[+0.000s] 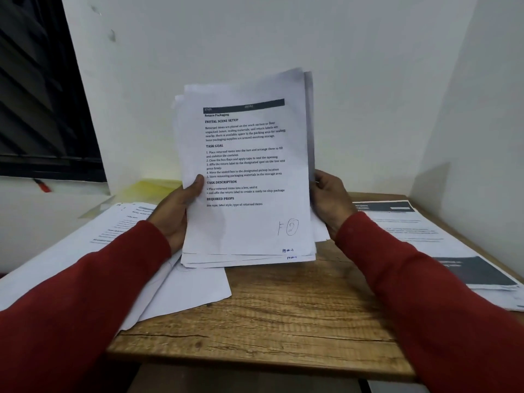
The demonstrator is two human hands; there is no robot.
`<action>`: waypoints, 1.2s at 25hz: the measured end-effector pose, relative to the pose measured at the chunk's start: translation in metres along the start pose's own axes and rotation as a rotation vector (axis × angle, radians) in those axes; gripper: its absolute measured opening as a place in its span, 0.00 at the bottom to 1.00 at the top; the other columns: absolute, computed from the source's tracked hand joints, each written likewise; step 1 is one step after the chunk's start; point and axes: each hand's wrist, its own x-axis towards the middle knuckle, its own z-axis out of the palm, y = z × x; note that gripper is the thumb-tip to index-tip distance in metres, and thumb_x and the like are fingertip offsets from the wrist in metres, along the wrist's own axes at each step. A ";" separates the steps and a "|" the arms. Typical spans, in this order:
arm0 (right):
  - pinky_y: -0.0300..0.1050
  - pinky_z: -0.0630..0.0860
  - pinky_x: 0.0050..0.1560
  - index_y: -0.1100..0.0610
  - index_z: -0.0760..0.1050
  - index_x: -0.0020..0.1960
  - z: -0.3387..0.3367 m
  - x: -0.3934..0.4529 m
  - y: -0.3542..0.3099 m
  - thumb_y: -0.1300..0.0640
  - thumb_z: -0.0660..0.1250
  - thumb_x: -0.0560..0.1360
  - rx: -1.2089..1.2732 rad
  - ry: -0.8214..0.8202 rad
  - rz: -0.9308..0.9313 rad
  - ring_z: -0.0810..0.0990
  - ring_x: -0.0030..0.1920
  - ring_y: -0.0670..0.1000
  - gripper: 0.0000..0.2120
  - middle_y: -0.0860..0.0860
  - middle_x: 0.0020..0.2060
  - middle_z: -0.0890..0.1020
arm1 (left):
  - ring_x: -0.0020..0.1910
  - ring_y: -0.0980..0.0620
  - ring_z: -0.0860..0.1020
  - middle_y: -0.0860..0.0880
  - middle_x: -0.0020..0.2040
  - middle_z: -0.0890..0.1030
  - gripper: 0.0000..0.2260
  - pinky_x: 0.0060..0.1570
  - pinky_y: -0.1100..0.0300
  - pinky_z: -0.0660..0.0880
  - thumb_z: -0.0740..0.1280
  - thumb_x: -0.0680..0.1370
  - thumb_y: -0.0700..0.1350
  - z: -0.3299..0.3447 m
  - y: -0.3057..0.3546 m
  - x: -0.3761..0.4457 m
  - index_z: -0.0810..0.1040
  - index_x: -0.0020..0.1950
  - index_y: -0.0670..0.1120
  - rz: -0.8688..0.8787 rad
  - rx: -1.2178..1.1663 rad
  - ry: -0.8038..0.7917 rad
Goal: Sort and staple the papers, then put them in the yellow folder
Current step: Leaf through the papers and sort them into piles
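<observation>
I hold a stack of printed white papers (246,177) upright above the wooden table (283,321). The front sheet is headed "Return Packaging" and bears a handwritten "F 2". My left hand (178,211) grips the stack's left edge, thumb across the front page. My right hand (329,199) grips its right edge, fingers behind the sheets. The yellow folder (156,188) lies at the back of the table, mostly hidden behind the stack and my left hand. No stapler is in view.
More printed sheets (85,251) lie spread on the table's left side, some hanging over its edge. Another pile with dark headers (425,239) lies on the right. White walls close in behind and to the right. A dark window (37,95) is at the left.
</observation>
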 end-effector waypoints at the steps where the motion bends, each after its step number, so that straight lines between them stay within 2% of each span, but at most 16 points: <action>1: 0.44 0.83 0.39 0.56 0.81 0.46 0.000 -0.001 -0.001 0.63 0.64 0.80 0.004 -0.015 0.004 0.84 0.35 0.48 0.08 0.50 0.37 0.86 | 0.61 0.46 0.81 0.44 0.64 0.81 0.19 0.53 0.52 0.81 0.59 0.83 0.51 0.000 0.001 -0.001 0.76 0.69 0.44 -0.026 -0.016 -0.001; 5: 0.48 0.83 0.46 0.55 0.82 0.50 0.001 -0.002 0.002 0.63 0.65 0.80 -0.017 -0.077 0.064 0.85 0.41 0.51 0.08 0.53 0.43 0.87 | 0.56 0.47 0.83 0.44 0.60 0.84 0.18 0.48 0.55 0.82 0.60 0.82 0.52 0.002 0.002 -0.004 0.81 0.63 0.44 -0.057 0.014 0.011; 7: 0.49 0.81 0.50 0.53 0.81 0.56 0.002 -0.002 0.001 0.53 0.62 0.82 -0.004 -0.071 0.085 0.85 0.47 0.51 0.10 0.51 0.48 0.87 | 0.55 0.48 0.84 0.44 0.59 0.84 0.16 0.49 0.55 0.82 0.61 0.82 0.51 0.001 0.000 -0.001 0.80 0.64 0.43 -0.002 0.094 0.066; 9: 0.44 0.80 0.43 0.52 0.79 0.60 0.001 0.000 -0.002 0.41 0.58 0.81 0.020 -0.040 0.082 0.84 0.44 0.46 0.19 0.48 0.49 0.85 | 0.53 0.47 0.84 0.43 0.59 0.84 0.15 0.50 0.54 0.82 0.63 0.82 0.50 -0.001 -0.003 0.002 0.79 0.63 0.43 0.083 0.175 0.138; 10: 0.41 0.79 0.38 0.52 0.77 0.60 0.001 0.001 -0.003 0.40 0.62 0.80 0.008 -0.007 0.061 0.83 0.40 0.44 0.19 0.48 0.48 0.84 | 0.52 0.48 0.85 0.43 0.58 0.84 0.14 0.49 0.55 0.83 0.64 0.82 0.49 -0.001 -0.005 0.003 0.79 0.62 0.43 0.119 0.205 0.169; 11: 0.42 0.78 0.35 0.53 0.76 0.58 0.002 0.001 -0.003 0.43 0.68 0.77 -0.018 0.038 0.034 0.82 0.38 0.45 0.16 0.50 0.46 0.82 | 0.50 0.48 0.85 0.44 0.57 0.85 0.13 0.47 0.55 0.83 0.64 0.82 0.49 -0.001 -0.006 0.003 0.80 0.61 0.43 0.141 0.227 0.187; 13: 0.49 0.82 0.39 0.56 0.76 0.50 0.000 0.001 0.001 0.54 0.77 0.72 -0.097 0.149 -0.024 0.84 0.41 0.53 0.13 0.54 0.45 0.82 | 0.50 0.48 0.85 0.45 0.56 0.85 0.13 0.45 0.56 0.83 0.64 0.81 0.50 0.002 -0.005 0.002 0.79 0.61 0.44 0.140 0.236 0.166; 15: 0.55 0.82 0.47 0.60 0.78 0.45 -0.003 0.002 0.003 0.57 0.76 0.72 -0.118 0.216 -0.064 0.84 0.42 0.58 0.09 0.59 0.45 0.84 | 0.53 0.46 0.84 0.45 0.57 0.85 0.16 0.48 0.53 0.83 0.65 0.80 0.51 0.004 -0.004 -0.001 0.79 0.63 0.43 0.104 0.197 0.108; 16: 0.57 0.81 0.48 0.61 0.80 0.45 -0.004 0.003 0.003 0.58 0.74 0.73 -0.108 0.218 -0.067 0.83 0.41 0.57 0.07 0.61 0.44 0.85 | 0.54 0.45 0.84 0.45 0.57 0.85 0.17 0.49 0.52 0.83 0.66 0.79 0.51 0.004 -0.003 -0.002 0.78 0.64 0.43 0.095 0.184 0.098; 18: 0.54 0.81 0.47 0.62 0.82 0.45 -0.008 0.007 0.002 0.57 0.71 0.77 -0.083 0.203 -0.046 0.81 0.40 0.54 0.07 0.59 0.43 0.85 | 0.52 0.46 0.85 0.45 0.56 0.85 0.16 0.46 0.53 0.83 0.66 0.79 0.50 0.004 -0.002 -0.002 0.79 0.63 0.43 0.119 0.189 0.111; 20: 0.47 0.78 0.42 0.62 0.82 0.46 -0.019 0.016 0.002 0.58 0.69 0.78 -0.041 0.260 -0.059 0.78 0.39 0.51 0.08 0.56 0.40 0.83 | 0.46 0.48 0.86 0.46 0.52 0.86 0.12 0.40 0.56 0.82 0.66 0.80 0.48 0.005 -0.002 -0.002 0.80 0.60 0.44 0.164 0.209 0.143; 22: 0.41 0.72 0.39 0.60 0.82 0.46 -0.041 0.029 0.004 0.57 0.68 0.78 -0.165 0.459 -0.106 0.75 0.38 0.49 0.07 0.52 0.37 0.79 | 0.44 0.50 0.85 0.46 0.52 0.86 0.11 0.39 0.58 0.81 0.66 0.80 0.47 0.004 0.000 -0.001 0.80 0.59 0.44 0.203 0.210 0.185; 24: 0.40 0.67 0.40 0.62 0.82 0.46 -0.072 0.035 0.006 0.56 0.67 0.77 -0.428 0.686 -0.140 0.73 0.39 0.50 0.09 0.51 0.35 0.76 | 0.47 0.50 0.85 0.48 0.52 0.86 0.10 0.41 0.58 0.82 0.66 0.80 0.46 0.002 0.005 0.000 0.80 0.59 0.45 0.243 0.182 0.202; 26: 0.41 0.66 0.42 0.63 0.79 0.43 -0.100 0.033 0.008 0.57 0.66 0.77 -0.522 0.809 -0.106 0.71 0.40 0.51 0.10 0.53 0.36 0.74 | 0.49 0.53 0.85 0.52 0.52 0.86 0.08 0.43 0.61 0.81 0.64 0.82 0.45 0.001 0.010 0.000 0.79 0.59 0.47 0.307 0.184 0.190; 28: 0.42 0.66 0.42 0.61 0.75 0.38 -0.107 0.031 0.012 0.57 0.65 0.78 -0.532 0.785 -0.040 0.71 0.40 0.52 0.12 0.55 0.36 0.73 | 0.50 0.56 0.84 0.55 0.51 0.86 0.08 0.45 0.63 0.80 0.61 0.83 0.44 0.004 0.014 -0.001 0.79 0.58 0.48 0.354 0.192 0.168; 30: 0.46 0.69 0.41 0.58 0.78 0.41 -0.089 0.032 0.015 0.55 0.67 0.78 -0.527 0.606 -0.034 0.73 0.40 0.51 0.09 0.55 0.36 0.76 | 0.50 0.57 0.84 0.56 0.50 0.86 0.08 0.45 0.64 0.80 0.60 0.83 0.43 0.006 0.014 -0.001 0.78 0.58 0.49 0.372 0.187 0.150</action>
